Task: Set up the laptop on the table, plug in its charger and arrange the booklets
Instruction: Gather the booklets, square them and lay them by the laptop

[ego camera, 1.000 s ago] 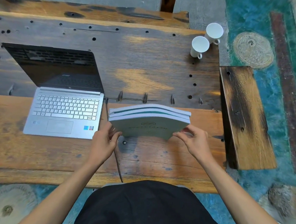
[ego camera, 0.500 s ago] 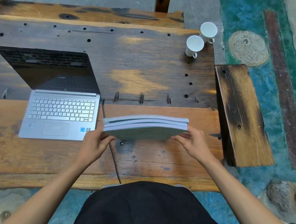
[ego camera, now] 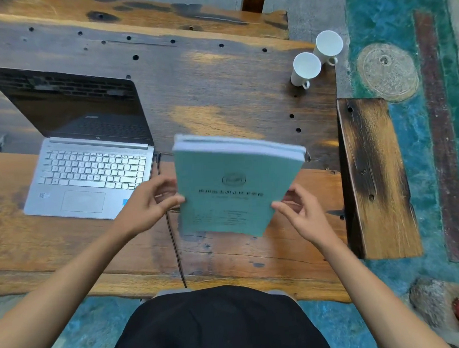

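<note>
Table: big wooden table (ego camera: 217,88), dark w/ small holes, over a blue-green floor (ego camera: 391,24).
Laptop: open laptop (ego camera: 87,155) sat near the left edge, screen dark, silver keys.
Cable: black charger cable (ego camera: 173,239) ran from the laptop's right side down over the near edge.
Booklets: green booklets (ego camera: 234,189) in a stack, held up above the table near the near edge, right of the laptop, cover facing up, a bit blurry.
L hand: left hand (ego camera: 147,205) pinched the stack's left side, fingers curled.
R hand: right hand (ego camera: 303,212) gripped its right side, fingers curled.
Cups: two white cups (ego camera: 316,58) by the far right corner.
Bench: wooden bench (ego camera: 376,175) beside the right edge.
</note>
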Demonstrator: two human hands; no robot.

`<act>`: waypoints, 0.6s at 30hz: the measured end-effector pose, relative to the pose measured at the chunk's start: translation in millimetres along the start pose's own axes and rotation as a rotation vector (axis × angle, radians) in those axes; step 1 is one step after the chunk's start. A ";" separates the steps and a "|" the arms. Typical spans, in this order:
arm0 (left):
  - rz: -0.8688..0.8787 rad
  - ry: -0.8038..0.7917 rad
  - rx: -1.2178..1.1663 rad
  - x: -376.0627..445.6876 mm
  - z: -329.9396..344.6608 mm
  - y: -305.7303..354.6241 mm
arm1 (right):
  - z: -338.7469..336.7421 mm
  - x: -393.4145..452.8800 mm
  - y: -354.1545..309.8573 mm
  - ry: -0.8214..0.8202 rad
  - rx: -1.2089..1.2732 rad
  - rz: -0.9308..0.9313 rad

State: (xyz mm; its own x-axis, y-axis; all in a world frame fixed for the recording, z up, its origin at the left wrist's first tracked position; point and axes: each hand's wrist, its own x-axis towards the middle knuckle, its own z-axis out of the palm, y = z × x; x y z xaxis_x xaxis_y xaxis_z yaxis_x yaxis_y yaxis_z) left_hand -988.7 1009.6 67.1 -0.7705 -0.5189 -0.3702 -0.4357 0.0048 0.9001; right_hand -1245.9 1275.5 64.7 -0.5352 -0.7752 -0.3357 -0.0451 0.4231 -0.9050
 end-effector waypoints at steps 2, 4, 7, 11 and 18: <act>-0.045 0.010 -0.046 20.2 -2.0 0.5 | -1.5 12.5 -0.8 0.013 0.048 0.064; -0.130 0.024 -0.115 39.2 2.2 -4.3 | 1.3 27.7 -0.1 0.027 0.096 0.132; -0.302 0.035 -0.175 61.7 15.5 -25.4 | 12.9 51.9 10.9 0.061 0.112 0.301; -0.446 0.056 -0.218 79.2 26.7 -54.2 | 34.4 73.8 30.1 0.049 0.228 0.537; -0.504 0.076 -0.157 88.2 24.1 -84.0 | 52.4 95.2 54.7 0.041 0.218 0.641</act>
State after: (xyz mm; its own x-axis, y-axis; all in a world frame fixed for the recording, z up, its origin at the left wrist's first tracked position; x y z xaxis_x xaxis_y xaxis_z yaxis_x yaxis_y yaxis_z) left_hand -1031.4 984.0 -46.7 -0.4450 -0.4845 -0.7532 -0.6637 -0.3862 0.6406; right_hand -1255.1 1200.3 -30.5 -0.4309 -0.3825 -0.8173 0.4608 0.6855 -0.5637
